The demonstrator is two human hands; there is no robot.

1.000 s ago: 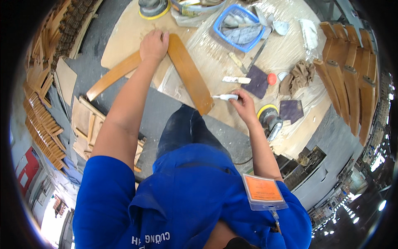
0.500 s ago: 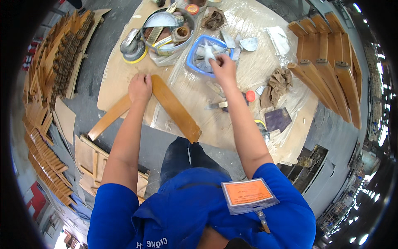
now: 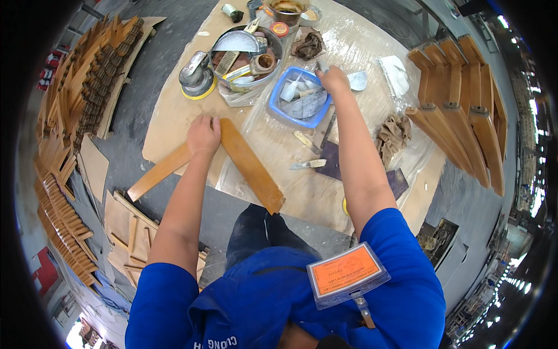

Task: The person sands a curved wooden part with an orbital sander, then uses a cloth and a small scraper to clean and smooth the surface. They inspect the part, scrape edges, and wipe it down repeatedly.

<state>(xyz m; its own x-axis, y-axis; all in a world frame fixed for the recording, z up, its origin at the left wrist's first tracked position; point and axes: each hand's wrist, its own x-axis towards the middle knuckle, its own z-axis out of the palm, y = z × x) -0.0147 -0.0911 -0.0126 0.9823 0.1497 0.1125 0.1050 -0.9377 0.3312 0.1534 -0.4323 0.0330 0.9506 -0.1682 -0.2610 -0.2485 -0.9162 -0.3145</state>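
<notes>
My left hand point(image 3: 204, 135) is closed over the top corner of an angled brown wooden frame piece point(image 3: 251, 166), whose two legs spread toward me over the table's near edge. My right hand point(image 3: 335, 80) is beyond the far right rim of a blue plastic tub point(image 3: 272, 103), its fingers pinched at a small grey thing that I cannot make out. White nozzle-tipped bottles point(image 3: 289, 90) and a grey, dusty half-round piece point(image 3: 305, 106) lie in the tub. A flat whitish scraper blade point(image 3: 357, 81) rests just right of that hand.
On the table point(image 3: 174, 125) stand a round sander point(image 3: 197, 75) and a basin point(image 3: 219, 43) of tools. Two putty knives point(image 3: 308, 164) point(image 3: 306, 141), dark sandpaper point(image 3: 331, 160) and crumpled brown paper point(image 3: 393, 135) lie nearer. Wooden frames point(image 3: 459, 99) stand right; stacked wooden parts point(image 3: 81, 81) fill the left.
My right hand has moved from inside the blue tub to beyond its far right rim, leaving a white bottle in the tub. My left hand stays on the wooden frame piece.
</notes>
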